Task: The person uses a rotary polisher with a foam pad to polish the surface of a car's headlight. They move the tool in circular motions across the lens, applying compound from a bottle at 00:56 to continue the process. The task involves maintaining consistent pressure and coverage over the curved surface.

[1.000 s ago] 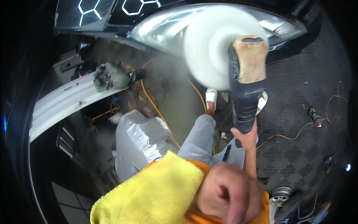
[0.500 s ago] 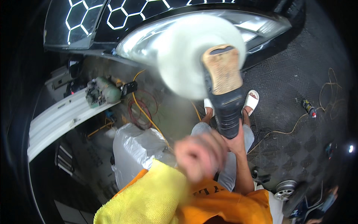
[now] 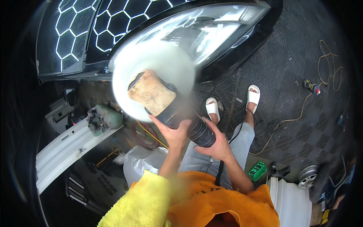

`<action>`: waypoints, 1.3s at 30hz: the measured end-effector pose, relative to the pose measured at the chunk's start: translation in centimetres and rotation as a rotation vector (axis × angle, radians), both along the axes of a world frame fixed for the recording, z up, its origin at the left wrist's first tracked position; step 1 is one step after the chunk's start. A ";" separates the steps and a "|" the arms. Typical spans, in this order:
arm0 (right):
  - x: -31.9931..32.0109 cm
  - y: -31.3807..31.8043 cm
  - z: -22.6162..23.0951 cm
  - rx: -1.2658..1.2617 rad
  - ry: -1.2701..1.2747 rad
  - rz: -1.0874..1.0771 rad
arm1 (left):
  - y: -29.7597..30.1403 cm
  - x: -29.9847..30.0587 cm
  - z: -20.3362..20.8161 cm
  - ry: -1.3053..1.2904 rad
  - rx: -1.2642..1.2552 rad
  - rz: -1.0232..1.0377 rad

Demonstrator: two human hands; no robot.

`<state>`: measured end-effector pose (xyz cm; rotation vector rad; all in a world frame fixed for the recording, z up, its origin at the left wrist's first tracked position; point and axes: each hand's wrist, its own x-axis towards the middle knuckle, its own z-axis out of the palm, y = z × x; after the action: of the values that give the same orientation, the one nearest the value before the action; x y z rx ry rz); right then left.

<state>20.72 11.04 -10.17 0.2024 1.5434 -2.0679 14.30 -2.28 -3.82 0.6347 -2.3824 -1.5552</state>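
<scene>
You have both hands closed around the polisher (image 3: 154,96); your left hand (image 3: 174,134) cups its black body behind the tan head cover, and your right hand (image 3: 218,145) wraps the ribbed rear of the grip; neither palm shows, so you cannot tell how tightly they squeeze. The polisher sits out in front of you, its white pad (image 3: 170,55) overlapping the left end of the headlight (image 3: 217,36) on the dark car (image 3: 113,22); whether the pad presses on the lens there is hidden. The pad's blurred face suggests it is spinning, so the work seems under way rather than finished; the uncovered stretch of lens looks clear and glossy, though how much of it is done or left cannot be told; a yellow towel (image 3: 136,202) lies over your left upper arm, within reach for wiping.
</scene>
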 end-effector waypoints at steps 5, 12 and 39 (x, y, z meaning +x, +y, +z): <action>-1.6 5.1 -1.6 0.034 0.020 -0.119 | 4.8 -2.9 -2.1 -0.084 -0.081 -0.135; -3.7 14.7 -6.4 -0.030 -0.155 -0.291 | 19.3 -11.0 -6.9 -0.054 -0.044 -0.446; -4.5 19.1 -6.8 -0.133 -0.236 -0.177 | 22.3 -9.8 -6.6 -0.253 0.196 -0.231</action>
<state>16.24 30.13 -16.93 0.5301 1.2811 -2.1825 4.53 20.01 -10.41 0.6490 -2.5841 -1.9267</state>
